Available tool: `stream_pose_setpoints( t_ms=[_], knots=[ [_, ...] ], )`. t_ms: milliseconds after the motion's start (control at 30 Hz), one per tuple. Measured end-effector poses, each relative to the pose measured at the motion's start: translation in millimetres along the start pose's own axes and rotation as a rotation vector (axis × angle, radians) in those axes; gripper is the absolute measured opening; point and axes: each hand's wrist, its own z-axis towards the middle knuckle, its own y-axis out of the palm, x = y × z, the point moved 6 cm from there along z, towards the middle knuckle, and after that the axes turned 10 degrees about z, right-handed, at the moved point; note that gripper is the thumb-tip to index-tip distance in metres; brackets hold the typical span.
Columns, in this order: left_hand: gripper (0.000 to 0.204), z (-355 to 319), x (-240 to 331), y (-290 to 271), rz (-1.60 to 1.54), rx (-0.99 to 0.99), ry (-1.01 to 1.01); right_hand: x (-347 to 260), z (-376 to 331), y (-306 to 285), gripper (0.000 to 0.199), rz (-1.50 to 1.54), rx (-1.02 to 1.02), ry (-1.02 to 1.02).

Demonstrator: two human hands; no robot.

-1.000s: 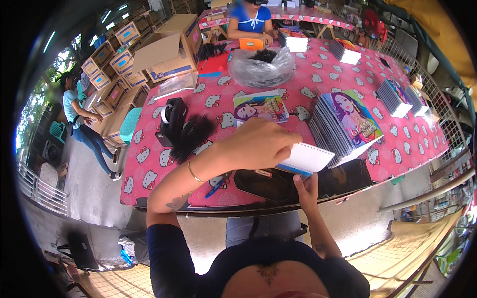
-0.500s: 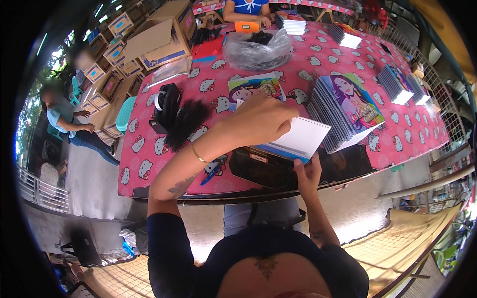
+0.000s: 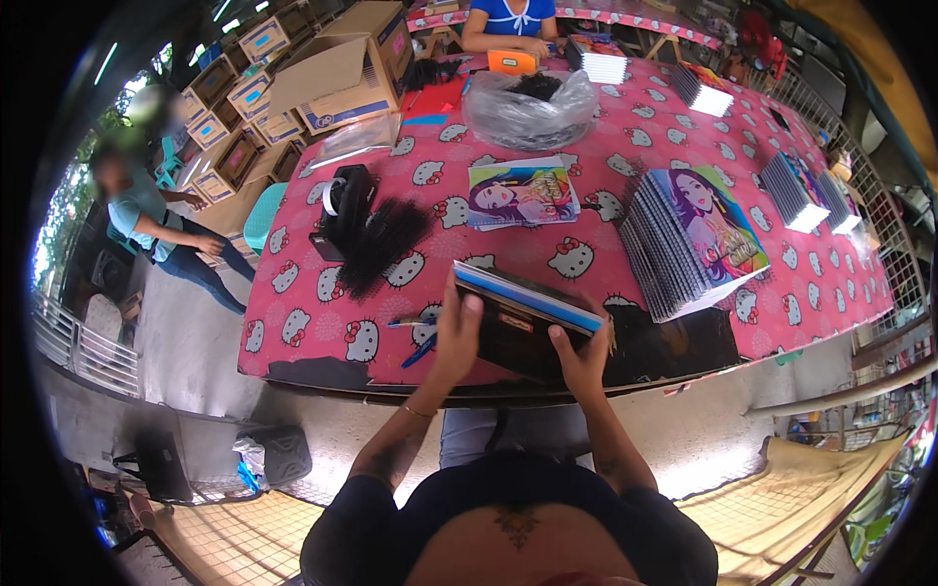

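The left hand (image 3: 456,337) and the right hand (image 3: 583,361) have their fingers closed on the two ends of a notebook (image 3: 532,299), held tilted at the near edge of the counter (image 3: 293,322). The black part (image 3: 513,344) below is perhaps its cover, not clear to see. A blue pen (image 3: 420,351) lies near the left hand.

A navy top (image 3: 344,532), grey trousers (image 3: 467,433) and thin bracelet (image 3: 418,413) show.

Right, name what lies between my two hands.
A black case and a blue and white pad, held together, show there in the head view.
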Motion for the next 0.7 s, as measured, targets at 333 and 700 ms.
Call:
stream_pose_setpoints(
  t_ms=[333,700],
  knots=[
    [0.079,136.6,-67.8,-109.2,1.345,0.309,0.425,6.4,4.0,-56.5,0.044,0.054,-0.067,0.056],
    [0.069,185.9,-98.8,-148.2,1.454,0.257,0.418,6.7,3.6,-54.8,0.049,0.047,-0.037,-0.001]
  ],
)
